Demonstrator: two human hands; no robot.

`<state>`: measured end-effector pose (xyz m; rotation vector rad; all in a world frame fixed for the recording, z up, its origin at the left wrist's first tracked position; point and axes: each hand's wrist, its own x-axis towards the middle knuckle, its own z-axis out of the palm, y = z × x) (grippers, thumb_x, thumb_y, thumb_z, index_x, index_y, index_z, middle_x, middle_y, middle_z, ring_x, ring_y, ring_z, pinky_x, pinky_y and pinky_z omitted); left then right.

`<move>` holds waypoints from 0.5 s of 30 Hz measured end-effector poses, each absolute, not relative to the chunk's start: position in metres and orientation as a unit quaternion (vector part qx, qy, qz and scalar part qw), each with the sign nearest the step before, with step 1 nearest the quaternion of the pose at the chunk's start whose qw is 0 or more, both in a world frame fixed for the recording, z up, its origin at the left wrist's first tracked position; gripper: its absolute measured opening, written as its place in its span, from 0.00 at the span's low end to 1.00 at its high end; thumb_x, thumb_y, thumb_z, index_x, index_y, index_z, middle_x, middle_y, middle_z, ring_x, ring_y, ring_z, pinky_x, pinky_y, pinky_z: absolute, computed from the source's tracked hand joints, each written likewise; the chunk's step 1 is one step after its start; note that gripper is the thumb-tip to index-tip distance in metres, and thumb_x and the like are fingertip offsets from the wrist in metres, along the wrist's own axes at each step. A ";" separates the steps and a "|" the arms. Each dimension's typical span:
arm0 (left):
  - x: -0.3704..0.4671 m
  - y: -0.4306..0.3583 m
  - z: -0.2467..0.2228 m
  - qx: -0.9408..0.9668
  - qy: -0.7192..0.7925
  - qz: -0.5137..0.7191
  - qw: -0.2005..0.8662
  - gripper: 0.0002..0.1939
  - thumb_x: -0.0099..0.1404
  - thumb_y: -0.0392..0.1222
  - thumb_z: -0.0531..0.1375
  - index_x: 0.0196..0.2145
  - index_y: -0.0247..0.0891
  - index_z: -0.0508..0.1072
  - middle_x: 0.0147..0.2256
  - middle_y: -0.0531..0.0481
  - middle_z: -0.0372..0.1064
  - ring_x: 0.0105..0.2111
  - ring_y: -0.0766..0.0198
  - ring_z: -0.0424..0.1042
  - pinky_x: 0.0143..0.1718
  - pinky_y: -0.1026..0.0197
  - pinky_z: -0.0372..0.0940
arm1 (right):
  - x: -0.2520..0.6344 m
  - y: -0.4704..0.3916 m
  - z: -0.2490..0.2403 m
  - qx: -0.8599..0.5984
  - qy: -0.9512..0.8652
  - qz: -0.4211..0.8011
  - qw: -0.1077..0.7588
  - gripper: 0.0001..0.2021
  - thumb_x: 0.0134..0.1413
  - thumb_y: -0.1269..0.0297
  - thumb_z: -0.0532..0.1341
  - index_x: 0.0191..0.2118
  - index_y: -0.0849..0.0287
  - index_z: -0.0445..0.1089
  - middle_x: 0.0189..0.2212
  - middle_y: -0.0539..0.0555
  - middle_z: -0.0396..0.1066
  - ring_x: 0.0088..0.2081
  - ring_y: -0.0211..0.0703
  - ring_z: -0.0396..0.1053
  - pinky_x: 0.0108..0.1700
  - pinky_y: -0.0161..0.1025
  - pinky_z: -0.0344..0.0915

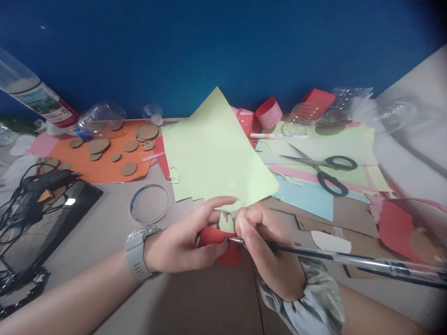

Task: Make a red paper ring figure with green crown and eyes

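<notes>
My left hand, with a grey watch on its wrist, is closed around a small red paper piece. A pale green cut-out with a notched top stands up against the red paper. My right hand grips a clear-barrelled pen, its tip near my left thumb at the red paper. A small dark round spot shows at the pen tip; I cannot tell what it is. Just beyond both hands lies a large light green paper sheet.
Black-handled scissors rest on stacked coloured paper at right. A tape roll, an orange sheet with several cardboard discs, and a phone under a corded black tool lie left. A blue wall rises behind.
</notes>
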<state>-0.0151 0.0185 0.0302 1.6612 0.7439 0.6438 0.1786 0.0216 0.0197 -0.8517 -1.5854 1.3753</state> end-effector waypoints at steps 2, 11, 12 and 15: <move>-0.015 0.019 0.030 0.709 0.318 0.274 0.567 0.39 0.65 0.26 0.55 0.66 0.47 0.42 0.28 0.60 0.51 0.24 0.70 0.55 0.26 0.67 0.54 | 0.178 0.022 0.019 -0.341 -0.630 0.550 0.429 0.14 0.70 0.62 0.50 0.29 0.54 0.53 0.23 0.44 0.51 0.24 0.37 0.50 0.26 0.39 0.49; -0.016 0.018 0.032 0.699 0.326 0.259 0.582 0.38 0.66 0.27 0.54 0.66 0.47 0.42 0.29 0.59 0.53 0.25 0.70 0.55 0.28 0.67 0.55 | 0.181 0.021 0.019 -0.332 -0.635 0.557 0.420 0.14 0.70 0.60 0.50 0.29 0.54 0.53 0.24 0.45 0.53 0.24 0.37 0.51 0.27 0.39 0.50; -0.016 0.018 0.032 0.696 0.327 0.255 0.586 0.37 0.66 0.27 0.54 0.66 0.47 0.42 0.29 0.58 0.53 0.25 0.70 0.56 0.28 0.67 0.55 | 0.181 0.021 0.019 -0.334 -0.637 0.557 0.415 0.15 0.70 0.60 0.50 0.29 0.54 0.53 0.24 0.45 0.53 0.24 0.37 0.51 0.27 0.39 0.50; -0.016 0.017 0.031 0.690 0.328 0.250 0.595 0.37 0.67 0.28 0.54 0.66 0.48 0.42 0.31 0.57 0.55 0.26 0.70 0.57 0.29 0.67 0.56 | 0.179 0.021 0.022 -0.339 -0.633 0.554 0.421 0.15 0.69 0.61 0.51 0.28 0.55 0.53 0.23 0.45 0.53 0.23 0.37 0.51 0.26 0.38 0.50</move>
